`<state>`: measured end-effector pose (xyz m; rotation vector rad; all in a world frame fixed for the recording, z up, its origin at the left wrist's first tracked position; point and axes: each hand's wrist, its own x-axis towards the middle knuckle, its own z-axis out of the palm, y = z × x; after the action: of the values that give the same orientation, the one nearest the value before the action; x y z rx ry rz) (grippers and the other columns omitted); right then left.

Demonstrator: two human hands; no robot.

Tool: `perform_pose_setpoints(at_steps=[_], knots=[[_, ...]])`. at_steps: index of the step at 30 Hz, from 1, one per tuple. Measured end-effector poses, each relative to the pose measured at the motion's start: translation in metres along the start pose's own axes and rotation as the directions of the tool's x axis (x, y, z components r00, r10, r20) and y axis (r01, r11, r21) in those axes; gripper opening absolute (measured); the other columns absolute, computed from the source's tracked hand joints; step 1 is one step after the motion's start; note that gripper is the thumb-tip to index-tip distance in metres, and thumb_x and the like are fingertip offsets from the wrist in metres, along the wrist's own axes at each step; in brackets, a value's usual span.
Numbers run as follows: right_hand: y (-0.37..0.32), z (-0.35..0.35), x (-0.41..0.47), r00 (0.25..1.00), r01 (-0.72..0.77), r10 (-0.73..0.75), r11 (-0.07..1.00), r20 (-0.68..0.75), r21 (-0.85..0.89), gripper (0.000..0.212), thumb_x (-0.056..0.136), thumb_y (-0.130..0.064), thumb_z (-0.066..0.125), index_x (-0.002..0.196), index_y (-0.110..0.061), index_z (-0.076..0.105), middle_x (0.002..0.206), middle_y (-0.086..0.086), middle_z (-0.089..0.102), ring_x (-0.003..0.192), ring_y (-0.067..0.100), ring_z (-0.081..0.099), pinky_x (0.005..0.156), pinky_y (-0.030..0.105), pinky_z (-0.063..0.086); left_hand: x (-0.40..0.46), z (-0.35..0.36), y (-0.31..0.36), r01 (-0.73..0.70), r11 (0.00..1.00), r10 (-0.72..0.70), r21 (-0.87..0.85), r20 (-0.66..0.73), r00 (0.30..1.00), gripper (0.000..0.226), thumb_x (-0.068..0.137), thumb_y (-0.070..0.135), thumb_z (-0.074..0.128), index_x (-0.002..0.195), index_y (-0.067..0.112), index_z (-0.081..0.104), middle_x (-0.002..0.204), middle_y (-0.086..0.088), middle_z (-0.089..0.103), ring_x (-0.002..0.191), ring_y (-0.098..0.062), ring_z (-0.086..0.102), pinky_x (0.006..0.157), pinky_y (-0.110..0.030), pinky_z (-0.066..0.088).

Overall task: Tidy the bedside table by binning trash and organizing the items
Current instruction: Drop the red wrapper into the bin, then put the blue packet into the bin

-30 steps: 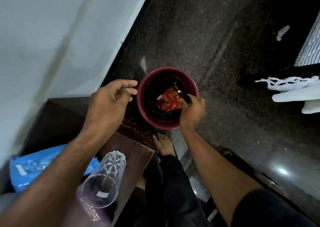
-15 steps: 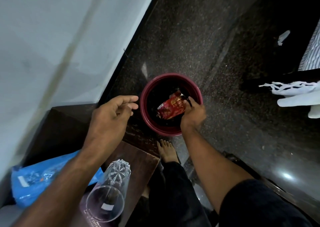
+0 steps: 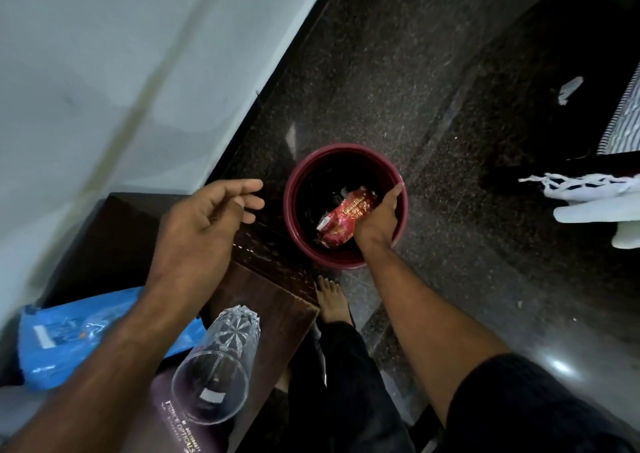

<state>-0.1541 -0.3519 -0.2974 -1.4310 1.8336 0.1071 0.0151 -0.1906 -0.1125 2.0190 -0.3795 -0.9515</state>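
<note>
A maroon bin (image 3: 298, 179) stands on the dark floor just past the bedside table (image 3: 263, 290). My right hand (image 3: 379, 215) reaches inside the bin and grips a crumpled red wrapper (image 3: 343, 218) low in it. My left hand (image 3: 204, 231) hovers over the table's far end, left of the bin, fingers loosely curled and holding nothing. On the table stand a clear cut-glass tumbler (image 3: 218, 366), a blue plastic packet (image 3: 72, 345) and a dark purple box (image 3: 180, 414) under the glass.
A white wall (image 3: 121, 71) runs along the left. My bare foot (image 3: 330, 300) is on the floor beside the table. At the right edge are white cloth (image 3: 588, 193) and striped bedding (image 3: 623, 123).
My right hand has pushed the red wrapper lower into the bin. My left hand stays over the table, fingers a little more spread. The view has shifted slightly.
</note>
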Motion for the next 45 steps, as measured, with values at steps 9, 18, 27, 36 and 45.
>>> perform_pose_setpoints(at_steps=[9, 18, 27, 36, 45], knots=[[-0.046, -0.041, -0.037, 0.991, 0.007, -0.064, 0.898, 0.114, 0.439, 0.021, 0.085, -0.002, 0.055, 0.097, -0.011, 0.07, 0.084, 0.008, 0.07, 0.074, 0.021, 0.064, 0.07, 0.031, 0.056, -0.034, -0.038, 0.0, 0.0, 0.987, -0.02, -0.162, -0.124, 0.992, 0.034, 0.102, 0.006, 0.05, 0.109, 0.032, 0.072, 0.098, 0.005, 0.078, 0.087, -0.011, 0.07, 0.08, -0.021, 0.056], [-0.129, -0.033, -0.205, 0.668, 0.304, -0.488, 0.868, 0.562, 0.392, 0.023, 0.091, 0.004, 0.064, 0.097, -0.017, 0.068, 0.082, 0.008, 0.071, 0.067, 0.013, 0.065, 0.055, 0.02, 0.053, -0.11, -0.083, -0.029, 0.171, 0.928, -0.303, -0.333, -0.401, 0.865, 0.035, 0.095, 0.0, 0.052, 0.1, 0.029, 0.071, 0.09, 0.01, 0.075, 0.076, 0.003, 0.065, 0.073, -0.017, 0.052], [-0.146, 0.016, -0.277, 0.441, 0.632, -0.526, 0.757, 0.727, 0.165, 0.024, 0.086, -0.002, 0.07, 0.107, -0.014, 0.071, 0.092, 0.006, 0.073, 0.086, 0.014, 0.066, 0.077, 0.034, 0.053, -0.174, -0.099, -0.071, 0.259, 0.73, -0.569, -0.632, -0.352, 0.744, 0.029, 0.1, 0.004, 0.049, 0.103, 0.023, 0.071, 0.102, 0.001, 0.073, 0.082, -0.011, 0.067, 0.071, -0.02, 0.053], [-0.17, 0.043, -0.288, 0.261, 0.904, -0.534, 0.428, 0.804, -0.009, 0.042, 0.082, -0.005, 0.078, 0.122, -0.012, 0.067, 0.118, 0.007, 0.069, 0.098, 0.008, 0.059, 0.085, 0.026, 0.051, -0.188, -0.084, -0.109, 0.269, 0.452, -0.748, -0.851, -0.197, 0.634, 0.029, 0.098, 0.008, 0.056, 0.125, 0.01, 0.064, 0.094, 0.004, 0.072, 0.093, -0.013, 0.066, 0.085, -0.029, 0.051], [-0.162, 0.054, -0.276, 0.289, 0.95, -0.407, 0.234, 0.866, -0.207, 0.055, 0.081, -0.02, 0.081, 0.13, -0.01, 0.06, 0.131, 0.007, 0.062, 0.115, 0.019, 0.062, 0.08, 0.022, 0.042, -0.181, -0.084, -0.102, 0.287, 0.44, -0.687, -0.851, -0.114, 0.717, 0.018, 0.095, 0.025, 0.061, 0.105, 0.02, 0.076, 0.104, 0.009, 0.077, 0.103, -0.01, 0.066, 0.085, -0.028, 0.046]])
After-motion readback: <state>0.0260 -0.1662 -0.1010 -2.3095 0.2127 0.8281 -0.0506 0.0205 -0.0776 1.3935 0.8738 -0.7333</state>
